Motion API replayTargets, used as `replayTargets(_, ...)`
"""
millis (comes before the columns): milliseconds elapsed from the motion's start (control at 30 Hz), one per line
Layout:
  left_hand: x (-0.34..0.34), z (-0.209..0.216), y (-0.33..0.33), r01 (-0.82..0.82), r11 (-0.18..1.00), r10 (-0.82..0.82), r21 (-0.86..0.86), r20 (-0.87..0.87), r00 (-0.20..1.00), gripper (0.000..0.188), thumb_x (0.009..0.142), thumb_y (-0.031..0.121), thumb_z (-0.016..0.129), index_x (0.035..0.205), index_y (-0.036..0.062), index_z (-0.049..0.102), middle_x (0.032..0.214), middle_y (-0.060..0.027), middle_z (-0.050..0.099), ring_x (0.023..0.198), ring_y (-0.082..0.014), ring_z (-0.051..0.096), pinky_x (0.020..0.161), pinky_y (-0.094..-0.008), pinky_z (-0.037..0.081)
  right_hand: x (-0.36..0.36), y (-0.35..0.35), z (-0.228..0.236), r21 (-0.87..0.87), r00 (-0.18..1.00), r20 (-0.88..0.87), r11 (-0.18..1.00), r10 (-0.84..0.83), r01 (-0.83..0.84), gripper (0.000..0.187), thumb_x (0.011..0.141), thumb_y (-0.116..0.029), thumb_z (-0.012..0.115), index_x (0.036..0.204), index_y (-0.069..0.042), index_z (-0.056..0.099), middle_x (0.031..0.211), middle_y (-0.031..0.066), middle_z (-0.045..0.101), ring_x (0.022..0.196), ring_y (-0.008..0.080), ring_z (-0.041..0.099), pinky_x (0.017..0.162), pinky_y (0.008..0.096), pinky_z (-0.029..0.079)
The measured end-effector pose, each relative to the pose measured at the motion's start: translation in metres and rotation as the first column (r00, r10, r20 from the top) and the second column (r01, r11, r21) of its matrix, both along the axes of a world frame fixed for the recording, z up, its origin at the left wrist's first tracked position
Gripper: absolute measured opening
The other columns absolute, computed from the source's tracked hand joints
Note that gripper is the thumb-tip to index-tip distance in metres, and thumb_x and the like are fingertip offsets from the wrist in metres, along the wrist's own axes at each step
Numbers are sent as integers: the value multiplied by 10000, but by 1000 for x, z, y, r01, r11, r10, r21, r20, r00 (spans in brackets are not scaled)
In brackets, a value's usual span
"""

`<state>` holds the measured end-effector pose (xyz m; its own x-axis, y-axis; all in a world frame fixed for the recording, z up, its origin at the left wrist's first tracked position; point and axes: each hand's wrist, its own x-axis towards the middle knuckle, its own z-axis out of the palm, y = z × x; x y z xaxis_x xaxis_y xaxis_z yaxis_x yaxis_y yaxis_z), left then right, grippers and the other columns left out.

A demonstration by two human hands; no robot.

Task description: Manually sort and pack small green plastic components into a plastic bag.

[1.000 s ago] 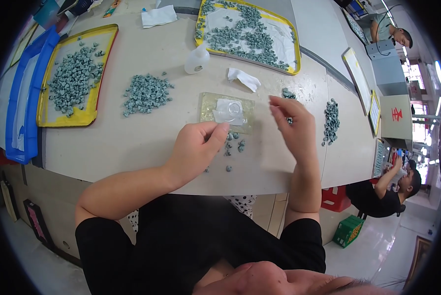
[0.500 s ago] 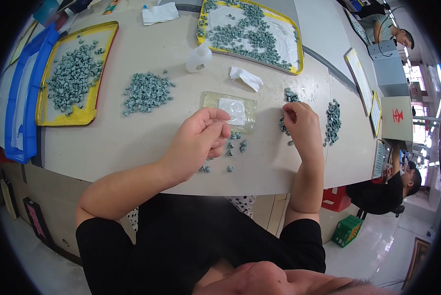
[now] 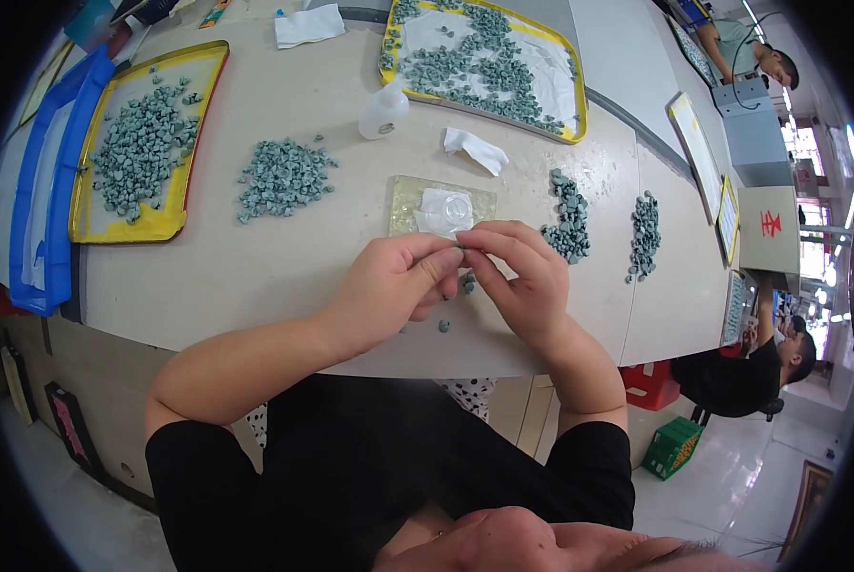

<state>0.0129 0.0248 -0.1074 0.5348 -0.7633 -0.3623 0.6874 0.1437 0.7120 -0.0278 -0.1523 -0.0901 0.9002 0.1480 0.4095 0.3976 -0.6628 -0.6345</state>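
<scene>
My left hand (image 3: 379,286) and my right hand (image 3: 527,286) meet fingertip to fingertip over the near edge of a translucent yellowish pad (image 3: 403,205). Thumb and forefinger of each are pinched together. Only a tiny dark speck shows between the tips; what they hold is too small and covered to name. On the pad lies a white cloth (image 3: 431,222) with a small clear round dish (image 3: 457,207) on it. A few small grey-green pieces (image 3: 444,326) lie near my hands, partly hidden by them. Beside my right hand is a long pile of such pieces (image 3: 568,224).
More grey-green pieces form piles at left (image 3: 284,178) and right (image 3: 645,236). Yellow-rimmed trays of them stand at left (image 3: 174,229) and far (image 3: 579,119). A white bottle (image 3: 384,112), a folded tissue (image 3: 475,151) and a blue bin (image 3: 41,276) are around. Co-workers sit at right.
My right hand has left the long pile and moved left to meet my left hand's fingertips. My left hand has stayed almost in place, slightly lower.
</scene>
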Motion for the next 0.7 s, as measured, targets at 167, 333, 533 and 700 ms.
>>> replayTargets(167, -3, 0, -2, -68, 990, 42, 122, 207, 978, 212, 954, 208, 487, 985, 26, 590, 713, 24, 519, 522, -27, 381, 470, -191, 328, -4, -1, 3, -11, 995, -73, 998, -62, 61, 241, 700, 58, 692, 924, -27, 663, 840, 93, 664, 785, 191, 653, 664, 248, 514)
replayTargets(333, 0, 2, -1, -67, 987, 32, 147, 231, 972, 209, 949, 223, 500, 957, 38, 595, 686, 28, 525, 541, -29, 413, 488, -196, 353, 0, -5, -1, 39, 999, 26, 999, -25, 24, 243, 675, 83, 692, 888, -27, 655, 842, 91, 665, 769, 183, 655, 657, 258, 519)
replayTargets(533, 0, -1, 1, -69, 988, 35, 137, 233, 972, 213, 942, 229, 517, 951, 33, 602, 684, 7, 549, 565, -42, 434, 509, -219, 382, 1, -2, 0, -34, 996, 81, 999, 38, -36, 235, 654, 85, 705, 861, -15, 657, 836, 93, 653, 720, 177, 639, 600, 256, 514)
replayTargets(700, -2, -5, 0, -261, 949, 41, 178, 751, 659, 210, 940, 179, 524, 1068, 25, 589, 737, 11, 567, 590, -44, 436, 528, -191, 380, -2, -3, 1, -123, 985, 162, 992, 57, -38, 262, 631, 81, 719, 870, -13, 665, 799, 78, 638, 684, 182, 626, 575, 256, 510)
